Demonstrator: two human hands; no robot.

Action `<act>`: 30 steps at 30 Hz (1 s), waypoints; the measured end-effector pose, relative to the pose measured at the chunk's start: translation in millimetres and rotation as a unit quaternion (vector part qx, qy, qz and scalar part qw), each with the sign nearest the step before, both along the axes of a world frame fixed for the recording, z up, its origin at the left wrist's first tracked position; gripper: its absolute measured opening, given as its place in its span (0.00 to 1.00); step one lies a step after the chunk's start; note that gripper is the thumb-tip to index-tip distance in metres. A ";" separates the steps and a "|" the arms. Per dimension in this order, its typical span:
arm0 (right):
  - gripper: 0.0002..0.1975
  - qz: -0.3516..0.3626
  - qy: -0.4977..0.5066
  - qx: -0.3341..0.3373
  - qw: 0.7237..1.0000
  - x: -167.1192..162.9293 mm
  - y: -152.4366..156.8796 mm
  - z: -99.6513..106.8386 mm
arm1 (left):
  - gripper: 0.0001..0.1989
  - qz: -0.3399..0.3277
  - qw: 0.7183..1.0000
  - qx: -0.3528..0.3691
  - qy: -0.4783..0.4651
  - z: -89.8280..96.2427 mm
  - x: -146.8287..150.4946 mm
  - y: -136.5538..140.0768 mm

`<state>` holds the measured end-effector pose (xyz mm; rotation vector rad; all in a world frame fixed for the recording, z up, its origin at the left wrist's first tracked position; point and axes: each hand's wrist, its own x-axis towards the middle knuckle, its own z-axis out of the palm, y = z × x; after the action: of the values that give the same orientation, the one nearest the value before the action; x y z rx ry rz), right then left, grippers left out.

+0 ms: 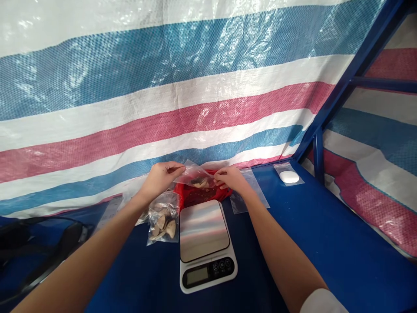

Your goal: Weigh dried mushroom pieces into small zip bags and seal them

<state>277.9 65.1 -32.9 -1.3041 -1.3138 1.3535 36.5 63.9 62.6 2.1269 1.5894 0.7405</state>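
Observation:
Between my two hands stretches a clear plastic bag with a few pale brown dried slices in it. My left hand pinches its left upper corner, and my right hand grips the right edge. Beneath the bag sits a red plastic bag, its mouth spread, with dark crumbs inside. Just in front of it lies a white kitchen scale with a bare metal plate and a display on which I can read no digits. A filled zip bag of dried slices rests left of the scale.
Flat clear zip bags lie right of the red bag. A white oval object sits on a small bag at the back right. Dark headphone-like gear is at the left. A striped tarp and blue frame bound the blue table.

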 end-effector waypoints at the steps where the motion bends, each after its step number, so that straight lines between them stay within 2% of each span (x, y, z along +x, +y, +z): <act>1: 0.05 0.001 0.003 -0.002 1.000 -0.8 -0.9 1.4 | 0.19 0.001 1.000 0.005 -0.003 0.3 0.1 0.1; 9: 0.03 0.026 0.066 -0.033 0.997 -3.9 -2.8 5.1 | 0.21 -0.008 0.999 0.045 -0.016 -1.1 -1.2 2.4; 14: 0.03 0.008 0.033 0.003 0.999 -5.4 -0.7 3.1 | 0.23 -0.007 0.996 0.071 -0.045 -2.5 -2.1 4.3; 18: 0.03 0.025 0.060 0.010 0.998 -9.6 -2.2 6.1 | 0.23 -0.016 0.995 0.079 -0.054 -0.4 1.3 3.7; 25: 0.06 0.038 0.115 -0.027 0.992 -14.1 -3.9 5.6 | 0.21 -0.016 0.996 0.078 -0.040 6.0 2.0 3.4; 30: 0.06 0.019 0.094 -0.018 0.995 -16.1 -2.5 1.7 | 0.21 -0.013 0.996 0.081 -0.044 6.9 -3.9 4.3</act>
<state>261.8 62.6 -31.1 -1.1494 -1.1958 1.4934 32.5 68.2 69.5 2.1896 1.4988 0.9714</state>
